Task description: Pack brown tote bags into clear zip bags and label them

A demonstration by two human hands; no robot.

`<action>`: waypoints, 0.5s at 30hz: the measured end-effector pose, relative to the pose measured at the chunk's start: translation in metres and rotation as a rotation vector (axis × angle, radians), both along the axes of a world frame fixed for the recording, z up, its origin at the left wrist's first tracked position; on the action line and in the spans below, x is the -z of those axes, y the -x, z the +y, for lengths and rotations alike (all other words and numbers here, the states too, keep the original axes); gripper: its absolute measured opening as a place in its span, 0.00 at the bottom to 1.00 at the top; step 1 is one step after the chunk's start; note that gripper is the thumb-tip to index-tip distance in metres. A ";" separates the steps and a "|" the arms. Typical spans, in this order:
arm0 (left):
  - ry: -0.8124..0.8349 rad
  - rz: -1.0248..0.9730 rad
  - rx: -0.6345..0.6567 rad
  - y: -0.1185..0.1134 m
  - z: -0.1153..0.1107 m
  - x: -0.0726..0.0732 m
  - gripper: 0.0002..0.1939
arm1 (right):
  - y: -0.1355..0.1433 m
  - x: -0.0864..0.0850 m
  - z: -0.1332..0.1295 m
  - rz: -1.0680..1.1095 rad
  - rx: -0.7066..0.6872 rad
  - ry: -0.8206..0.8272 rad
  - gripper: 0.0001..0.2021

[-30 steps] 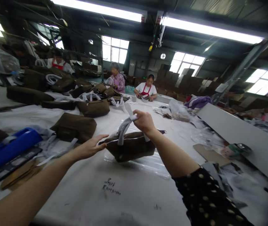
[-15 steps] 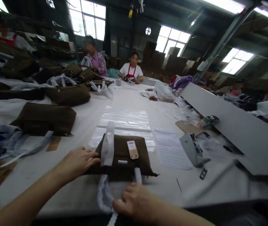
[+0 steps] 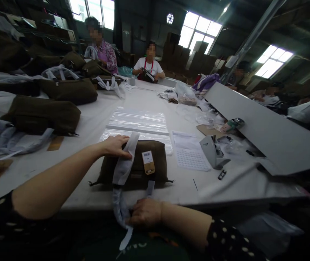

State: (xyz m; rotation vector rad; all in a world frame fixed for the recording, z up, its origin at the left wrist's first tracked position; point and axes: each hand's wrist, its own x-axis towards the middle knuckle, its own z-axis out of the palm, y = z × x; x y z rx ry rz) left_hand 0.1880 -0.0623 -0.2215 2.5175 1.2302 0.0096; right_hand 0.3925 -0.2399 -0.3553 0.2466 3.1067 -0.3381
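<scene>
A dark brown handbag lies at the table's near edge, with a paper hang tag on its front. Over its left part runs a translucent white strip. My left hand is at the bag's upper left, thumb and fingers closed on this strip. Below the bag a handle wrapped in whitish film loops over the table edge. My right hand is closed round the handle's lower right part; its fingertips are partly hidden. A loose white end hangs beneath.
Clear plastic bags lie behind the handbag. To the right are a printed sheet, a grey tape dispenser and a slanted white board. More brown bags lie left. Co-workers sit across the table.
My left hand has moved from the bag's left side up to the white strip, which now leans right. The right hand stays on the handle, slightly lower. The view has tilted down.
</scene>
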 end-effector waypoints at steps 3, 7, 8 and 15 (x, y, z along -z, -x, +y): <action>-0.051 0.001 0.017 0.004 -0.028 0.001 0.32 | 0.004 -0.012 -0.017 -0.090 0.051 0.072 0.13; -0.042 -0.023 -0.027 0.013 -0.042 0.007 0.29 | -0.003 -0.062 -0.007 0.048 0.180 0.075 0.11; -0.029 -0.037 -0.036 0.014 -0.040 0.008 0.29 | -0.007 -0.075 0.003 0.151 0.270 0.036 0.14; 0.104 -0.134 -0.096 0.017 -0.007 0.011 0.28 | -0.027 -0.081 0.086 0.348 0.630 -0.183 0.18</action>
